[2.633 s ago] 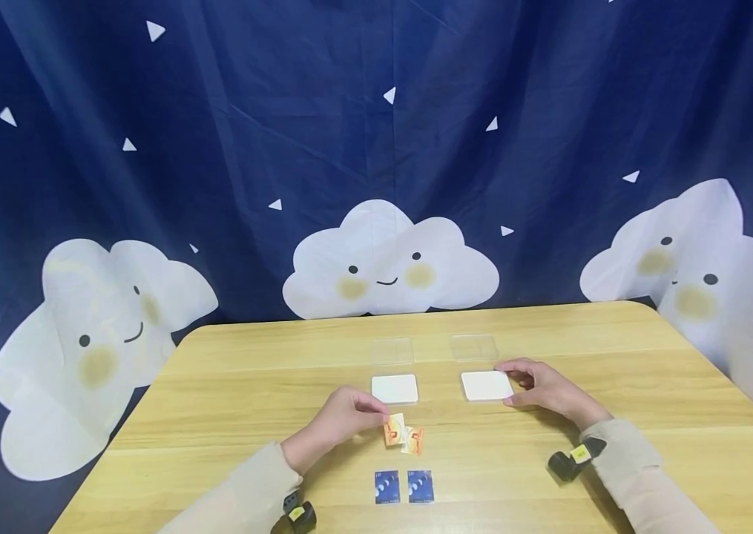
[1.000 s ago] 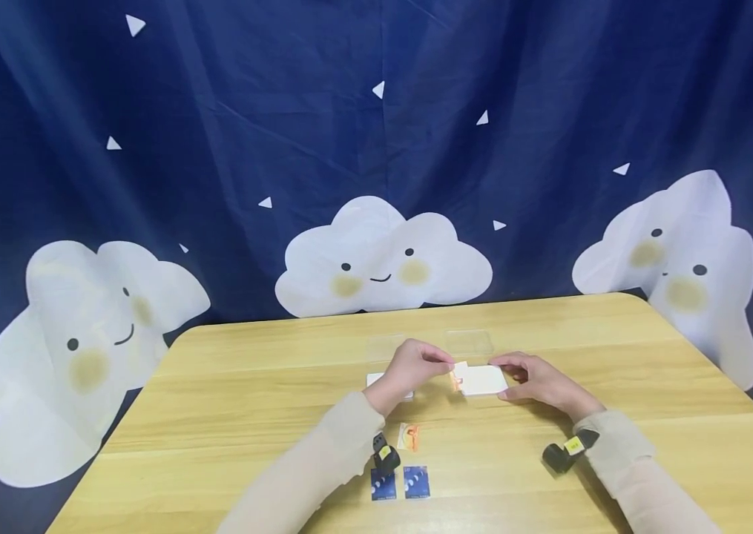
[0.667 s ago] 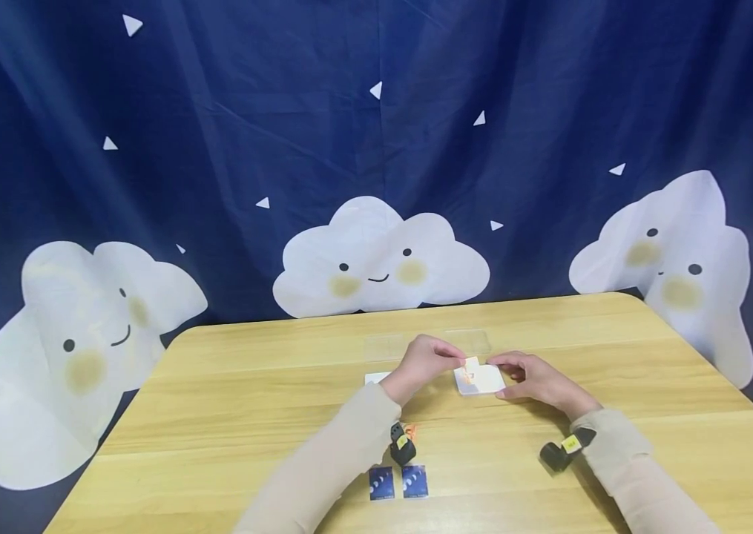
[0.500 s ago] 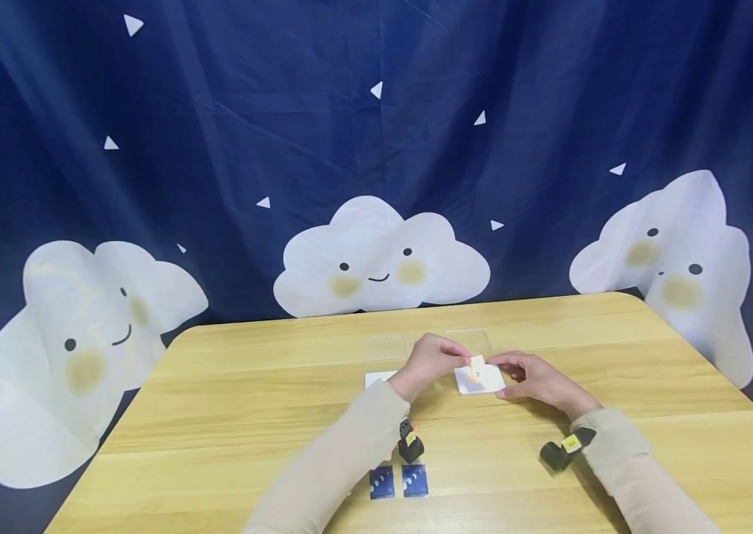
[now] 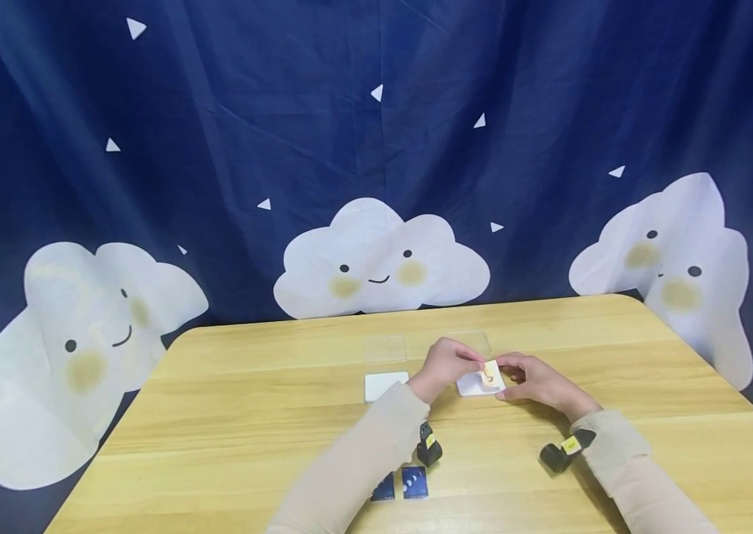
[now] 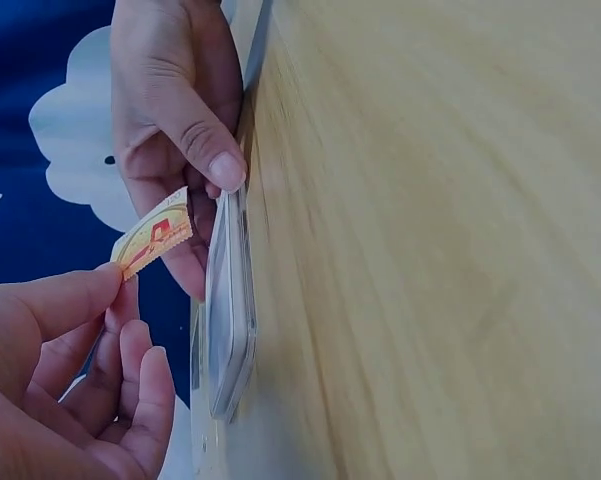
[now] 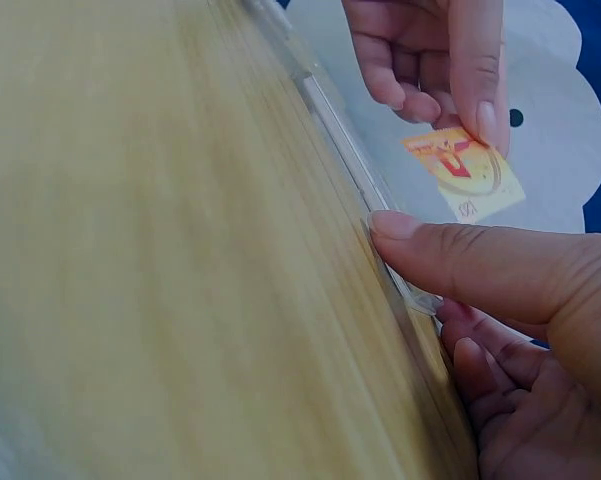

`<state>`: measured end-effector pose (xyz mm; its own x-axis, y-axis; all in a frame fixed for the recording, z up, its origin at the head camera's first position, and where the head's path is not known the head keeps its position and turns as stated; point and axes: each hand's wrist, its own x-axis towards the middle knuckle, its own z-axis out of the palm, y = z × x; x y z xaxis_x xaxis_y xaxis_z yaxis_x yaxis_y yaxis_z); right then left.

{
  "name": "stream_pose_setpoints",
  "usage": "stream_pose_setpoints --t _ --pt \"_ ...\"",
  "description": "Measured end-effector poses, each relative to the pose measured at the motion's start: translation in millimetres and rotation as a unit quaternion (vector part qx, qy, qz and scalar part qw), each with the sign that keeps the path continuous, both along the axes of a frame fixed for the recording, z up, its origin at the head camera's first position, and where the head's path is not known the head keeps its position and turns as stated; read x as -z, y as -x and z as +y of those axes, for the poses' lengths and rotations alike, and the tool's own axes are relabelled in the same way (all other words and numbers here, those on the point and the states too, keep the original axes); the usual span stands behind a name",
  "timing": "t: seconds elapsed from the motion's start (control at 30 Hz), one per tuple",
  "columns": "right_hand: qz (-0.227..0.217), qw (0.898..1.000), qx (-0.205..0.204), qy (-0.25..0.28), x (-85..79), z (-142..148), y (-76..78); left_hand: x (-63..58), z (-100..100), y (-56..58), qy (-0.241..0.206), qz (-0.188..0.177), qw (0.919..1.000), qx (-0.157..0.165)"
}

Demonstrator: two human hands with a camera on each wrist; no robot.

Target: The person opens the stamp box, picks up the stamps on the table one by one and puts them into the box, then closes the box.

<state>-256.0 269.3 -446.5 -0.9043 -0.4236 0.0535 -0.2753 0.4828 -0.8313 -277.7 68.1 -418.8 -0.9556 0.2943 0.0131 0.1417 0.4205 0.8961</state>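
My left hand [image 5: 444,363] pinches an orange and yellow postage stamp [image 6: 158,235] by its edge, between thumb and forefinger. The stamp is tilted over the white insert of a shallow clear case [image 5: 467,386] and appears just above it. In the right wrist view the stamp [image 7: 470,180] shows a red motif and a perforated edge. My right hand [image 5: 541,382] grips the right edge of that case, which lies flat on the table, thumb at the near corner and fingers at the far one. Two blue stamps [image 5: 415,482] lie near the front, one partly behind the left sleeve.
A second shallow case with a white insert [image 5: 381,386] lies left of the left hand. Two clear lids [image 5: 386,348] rest behind the cases, the right one partly covered by the left hand. The wooden table [image 5: 249,415] ends at a blue curtain [image 5: 236,185] with clouds.
My left hand has carried one orange stamp from the table rightwards over the right case. The left sleeve and wrist camera now hide where the other orange stamp lay. My right hand stays at the case.
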Motion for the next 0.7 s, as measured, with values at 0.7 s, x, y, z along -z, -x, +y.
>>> stream_pose_setpoints --t 0.7 --pt "0.016 1.000 0.003 -0.010 2.9 0.1 0.1 4.2 10.9 1.4 0.063 0.025 0.9970 -0.037"
